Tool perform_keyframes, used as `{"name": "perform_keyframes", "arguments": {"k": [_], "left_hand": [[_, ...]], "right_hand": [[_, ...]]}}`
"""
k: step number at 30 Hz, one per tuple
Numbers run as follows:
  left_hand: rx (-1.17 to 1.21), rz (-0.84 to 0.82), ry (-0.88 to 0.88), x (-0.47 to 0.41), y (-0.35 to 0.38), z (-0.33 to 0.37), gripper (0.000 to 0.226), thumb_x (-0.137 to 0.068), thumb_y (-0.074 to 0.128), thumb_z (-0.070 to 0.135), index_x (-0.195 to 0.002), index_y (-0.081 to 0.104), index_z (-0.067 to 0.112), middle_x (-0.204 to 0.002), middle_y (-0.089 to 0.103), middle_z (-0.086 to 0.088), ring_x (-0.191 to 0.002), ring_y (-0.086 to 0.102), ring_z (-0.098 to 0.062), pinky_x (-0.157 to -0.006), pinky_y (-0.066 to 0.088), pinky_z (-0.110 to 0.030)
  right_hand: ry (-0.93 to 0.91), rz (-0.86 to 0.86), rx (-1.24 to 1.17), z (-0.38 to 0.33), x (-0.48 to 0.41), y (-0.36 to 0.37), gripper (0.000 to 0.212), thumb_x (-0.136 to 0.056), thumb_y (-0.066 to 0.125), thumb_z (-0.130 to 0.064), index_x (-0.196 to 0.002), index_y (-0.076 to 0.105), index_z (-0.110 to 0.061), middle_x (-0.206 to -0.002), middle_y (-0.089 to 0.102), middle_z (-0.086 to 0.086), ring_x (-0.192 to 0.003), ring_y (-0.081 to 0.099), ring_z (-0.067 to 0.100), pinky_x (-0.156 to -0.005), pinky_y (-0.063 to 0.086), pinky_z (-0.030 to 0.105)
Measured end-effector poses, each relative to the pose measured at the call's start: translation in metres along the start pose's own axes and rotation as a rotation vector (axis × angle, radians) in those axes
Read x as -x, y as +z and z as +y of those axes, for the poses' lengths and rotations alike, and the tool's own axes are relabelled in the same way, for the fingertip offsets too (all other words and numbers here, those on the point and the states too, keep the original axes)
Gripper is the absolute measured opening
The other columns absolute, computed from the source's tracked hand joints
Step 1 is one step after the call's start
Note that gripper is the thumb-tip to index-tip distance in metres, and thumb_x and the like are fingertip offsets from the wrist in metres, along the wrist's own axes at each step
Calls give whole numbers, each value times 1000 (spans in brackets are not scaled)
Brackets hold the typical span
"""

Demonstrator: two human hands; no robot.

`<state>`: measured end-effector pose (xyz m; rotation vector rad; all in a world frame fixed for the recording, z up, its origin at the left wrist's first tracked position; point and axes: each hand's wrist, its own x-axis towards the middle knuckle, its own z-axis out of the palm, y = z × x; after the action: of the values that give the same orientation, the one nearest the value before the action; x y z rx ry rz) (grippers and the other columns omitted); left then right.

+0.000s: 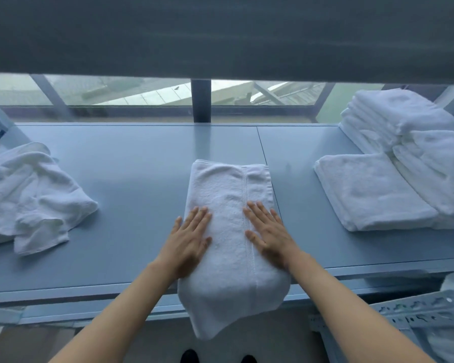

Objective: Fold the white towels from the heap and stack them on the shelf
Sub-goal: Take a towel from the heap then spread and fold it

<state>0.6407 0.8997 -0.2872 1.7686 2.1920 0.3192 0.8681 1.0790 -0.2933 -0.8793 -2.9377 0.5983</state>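
Observation:
A white towel (228, 189), folded into a long strip, lies across the middle of the blue-grey shelf (142, 163), its near end hanging over the front edge. My left hand (189, 237) rests flat on its left side, fingers apart. My right hand (268, 231) lies flat on its right side, beside a stitched band. A crumpled heap of white towels (29, 197) sits at the left. Folded towels lie at the right: a low stack (372, 195) in front and a taller stack (393, 116) behind it.
A dark shelf board (220, 35) overhangs the work surface. Behind the shelf runs a window with a dark upright post (201, 100). A perforated metal bracket (417, 310) and more white cloth sit low at the right. Shoe tips show at the bottom.

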Motion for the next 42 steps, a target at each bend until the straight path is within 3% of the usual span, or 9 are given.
{"name": "perform_keyframes", "arguments": {"k": [9, 12, 16, 22, 26, 29, 34, 39, 42], "left_hand": [[-82, -21, 48, 65, 17, 16, 78, -101, 18, 69, -163, -10, 29, -169, -20, 14, -154, -23, -6, -127, -5, -44], [-140, 30, 70, 92, 31, 21, 88, -99, 35, 70, -165, 1, 23, -172, -7, 6, -159, -7, -15, -123, 6, -50], [-203, 38, 83, 102, 39, 21, 112, -76, 81, 52, -163, 21, 16, -172, 12, 0, -157, 18, -22, -117, 22, -53], [-210, 69, 86, 92, 34, 20, 126, -59, 94, 48, -162, 27, 16, -171, 20, -1, -156, 22, -22, -117, 31, -54], [-193, 166, 138, 96, 40, 21, 113, -64, 93, 39, -158, 36, 15, -168, 28, -2, -153, 29, -23, -116, 28, -50], [-178, 268, 216, 105, 43, 16, 86, -74, 83, 24, -152, 48, 16, -163, 38, -1, -148, 40, -22, -113, 34, -46], [-135, 390, 268, 106, 41, 19, 48, -84, 56, 21, -130, 69, 19, -144, 62, 2, -124, 63, -25, -102, 43, -47], [-63, 454, 330, 102, 36, 29, 28, -77, 66, 5, -101, 74, 18, -107, 71, 5, -88, 64, -28, -94, 48, -44], [10, 427, 334, 100, 34, 39, 27, -70, 71, 2, -93, 71, 16, -91, 66, 4, -84, 59, -28, -85, 47, -36]], "right_hand": [[-114, -28, 10, -19, 68, 5, 72, -106, 37, -52, -164, 1, -30, -171, -11, -14, -156, -16, 10, -128, -4, 42], [-165, -58, 84, -26, 91, 5, 83, -103, 42, -60, -164, -4, -27, -171, -15, -11, -157, -16, 13, -128, -5, 41], [-192, -89, 170, -24, 96, 7, 103, -91, 60, -54, -163, -9, -27, -170, -18, -10, -157, -17, 14, -127, -4, 40], [-184, -50, 185, -19, 91, 14, 111, -86, 68, -56, -164, -5, -26, -171, -13, -9, -158, -12, 16, -127, 0, 41], [-164, 46, 181, -21, 101, 24, 101, -89, 65, -58, -165, 7, -24, -173, -1, -6, -159, 0, 18, -124, 15, 44], [-177, 182, 155, -22, 111, 31, 84, -94, 64, -56, -162, 27, -23, -171, 19, -5, -157, 17, 18, -119, 28, 43], [-177, 288, 105, -26, 122, 36, 70, -91, 75, -24, -154, 45, -21, -164, 35, -5, -153, 30, 16, -112, 39, 43], [-142, 404, 95, -36, 139, 37, 53, -85, 60, 4, -136, 65, -13, -150, 56, 0, -142, 50, 20, -107, 46, 39], [-71, 429, 96, -43, 160, 30, 50, -81, 55, 8, -125, 70, -11, -137, 66, 2, -127, 62, 23, -102, 51, 39]]}}
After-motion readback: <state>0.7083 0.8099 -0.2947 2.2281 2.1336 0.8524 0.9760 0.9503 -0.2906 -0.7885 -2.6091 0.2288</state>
